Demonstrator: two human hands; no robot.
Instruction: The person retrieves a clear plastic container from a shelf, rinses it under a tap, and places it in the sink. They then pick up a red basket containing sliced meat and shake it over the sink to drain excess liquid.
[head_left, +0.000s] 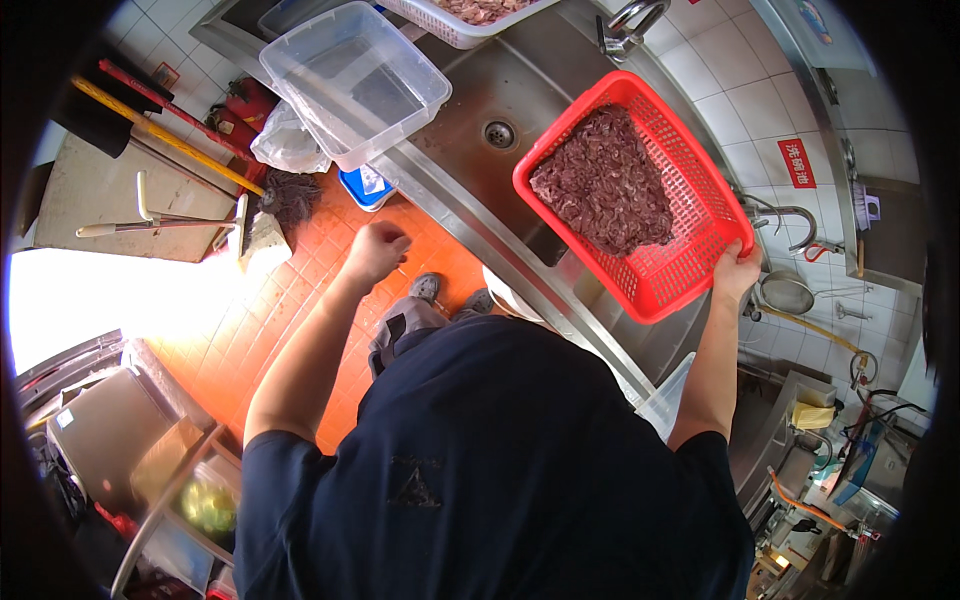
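My right hand (736, 274) grips the near right corner of a red plastic colander basket (694, 202). The basket sits tilted over the stainless steel sink and its divider. Inside, dark red sliced raw meat (607, 184) is heaped toward the far left end, leaving the perforated near end bare. My left hand (379, 251) hangs over the orange floor, apart from everything, with its fingers loosely bent and nothing visible in them. Beyond it, a clear plastic bin (360, 82) rests across the sink's front edge.
A white basket of pale meat (472, 26) stands at the far end. The sink drain (499, 135) lies left of the red basket. Faucets (626, 30) line the tiled wall. A mop (289, 196), a dustpan (266, 240) and a blue-lidded tub (367, 187) are on the floor.
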